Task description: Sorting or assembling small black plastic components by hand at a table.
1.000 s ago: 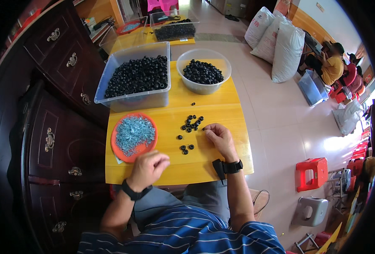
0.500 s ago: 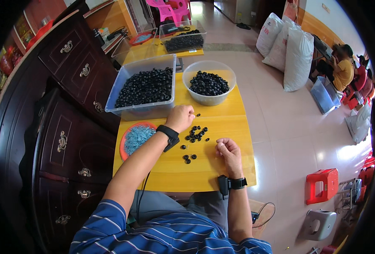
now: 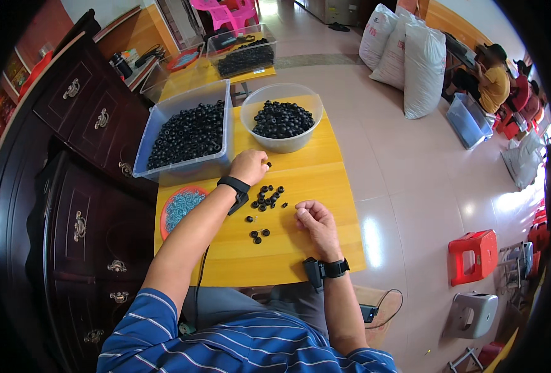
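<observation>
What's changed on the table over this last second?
The left hand moved forward from beside the orange plate to the lone black piece; grip unclear. The right hand drew back from a small black piece. The tub and bowl stayed put.

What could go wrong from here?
1. The left forearm crosses over the red plate in view; if it dips, it might tip the plate or scatter the bluish bits.
2. The small black piece at the fingertips of the left hand could get flicked away; whether it is gripped is unclear.
3. The dark cable running over the near edge of the table might snag during a reach.
</observation>
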The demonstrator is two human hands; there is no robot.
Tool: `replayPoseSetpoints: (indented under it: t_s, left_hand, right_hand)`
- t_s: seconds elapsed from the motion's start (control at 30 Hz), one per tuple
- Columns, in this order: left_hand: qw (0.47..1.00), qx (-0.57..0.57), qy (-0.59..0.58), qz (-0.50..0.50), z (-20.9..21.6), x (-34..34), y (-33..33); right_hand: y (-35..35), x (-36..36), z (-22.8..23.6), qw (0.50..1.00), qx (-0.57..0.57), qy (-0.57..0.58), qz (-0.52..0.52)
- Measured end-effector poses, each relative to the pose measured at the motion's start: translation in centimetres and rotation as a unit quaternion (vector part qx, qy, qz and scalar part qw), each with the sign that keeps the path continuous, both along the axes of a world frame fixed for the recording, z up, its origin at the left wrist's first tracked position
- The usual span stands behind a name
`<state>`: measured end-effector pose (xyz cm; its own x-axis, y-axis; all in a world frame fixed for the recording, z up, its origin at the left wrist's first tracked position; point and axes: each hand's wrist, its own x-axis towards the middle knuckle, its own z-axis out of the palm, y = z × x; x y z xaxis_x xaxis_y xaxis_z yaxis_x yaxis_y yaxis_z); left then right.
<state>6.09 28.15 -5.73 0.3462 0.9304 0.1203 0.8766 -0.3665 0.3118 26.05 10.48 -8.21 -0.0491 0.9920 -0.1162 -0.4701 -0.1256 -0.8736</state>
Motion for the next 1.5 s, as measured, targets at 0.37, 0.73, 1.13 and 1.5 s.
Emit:
replayPoseSetpoints:
  t_s: [0.37,0.73,1.13,1.5]
  left_hand:
    - [1.0,-0.002,0.007,-0.027,0.3,0.7,-0.5]
    - [0.974,0.051,-0.213,-0.054,5.2,-4.2,-13.1]
    - [0.979,0.035,-0.203,0.006,0.6,-8.7,-23.5]
    - [0.993,0.024,-0.114,0.024,-0.2,-8.8,-23.4]
  right_hand:
    - [0.2,-0.2,-0.3,1.0,0.004,-0.015,-0.002]
    - [0.3,-0.5,0.0,0.999,0.001,-0.038,-0.015]
    - [-3.2,-4.0,0.1,0.951,0.049,-0.301,0.047]
    - [-1.8,-5.7,1.2,0.819,0.169,-0.547,0.031]
